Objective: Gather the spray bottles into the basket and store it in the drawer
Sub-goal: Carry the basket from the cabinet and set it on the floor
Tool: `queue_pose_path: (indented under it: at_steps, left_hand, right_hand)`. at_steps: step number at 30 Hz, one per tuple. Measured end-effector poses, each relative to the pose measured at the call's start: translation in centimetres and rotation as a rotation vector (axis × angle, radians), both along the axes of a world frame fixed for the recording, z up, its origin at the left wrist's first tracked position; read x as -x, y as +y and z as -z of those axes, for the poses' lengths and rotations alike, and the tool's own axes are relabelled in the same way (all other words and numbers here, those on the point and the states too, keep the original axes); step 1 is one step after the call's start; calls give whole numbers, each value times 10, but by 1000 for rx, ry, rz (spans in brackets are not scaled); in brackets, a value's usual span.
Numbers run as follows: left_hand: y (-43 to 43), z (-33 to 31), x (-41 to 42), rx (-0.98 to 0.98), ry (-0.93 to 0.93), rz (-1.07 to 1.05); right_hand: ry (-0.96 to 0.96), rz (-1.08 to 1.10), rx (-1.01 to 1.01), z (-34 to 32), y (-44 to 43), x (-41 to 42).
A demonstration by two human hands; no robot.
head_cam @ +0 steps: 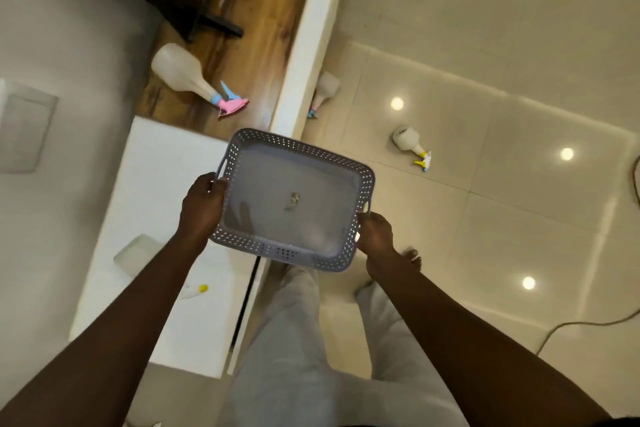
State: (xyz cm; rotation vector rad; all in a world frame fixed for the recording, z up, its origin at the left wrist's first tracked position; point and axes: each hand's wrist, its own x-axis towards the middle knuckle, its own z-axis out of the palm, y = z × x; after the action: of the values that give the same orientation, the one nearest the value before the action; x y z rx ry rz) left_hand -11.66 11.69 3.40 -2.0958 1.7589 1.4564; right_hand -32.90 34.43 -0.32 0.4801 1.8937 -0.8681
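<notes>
Head view: the only camera looked down past the person's arms to the floor.
Basket: the grey basket (301,146) was up in the air, in front of the person's legs. It had no bottles in it.
Left hand: the left hand (202,204) had its fingers curled round the basket's left side.
Right hand: the right hand (375,236) gripped the basket's right side, near the handle.
Bottles: the pink-top bottle (183,74) lay on the wooden shelf (256,10). The yellow-top bottle (408,142) lay on the floor tiles (485,218). The half-hidden bottle (325,87) peeked out behind the white ledge (304,55). A blurry see-through bottle (135,255) seemed to lie on the white cabinet (166,156).
Drawer: it was hard to tell which part was the drawer.
What could go wrong: both hands were busy, so one had to let go to pick up a bottle. Then the basket could tip or drop. The bottles lay on their sides and could roll away.
Other things: a cable (588,324) ran over the shiny tiles, and a bare foot (412,255) stood nearby.
In the way: the ledge hid one bottle. The cable could trip the person.
</notes>
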Motion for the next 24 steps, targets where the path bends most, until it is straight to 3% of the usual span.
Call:
queue_pose_path:
  at_steps: [10,18,24]
  left_hand:
    - [126,61,177,-36,82,167]
    - [199,201,270,-35,1,255]
    - [232,322,292,-42,-66,293]
  right_hand:
    - [95,143,-10,33,147,163]
    - [74,140,-20,153,230,264]
    - [67,122,-17,260,260,299]
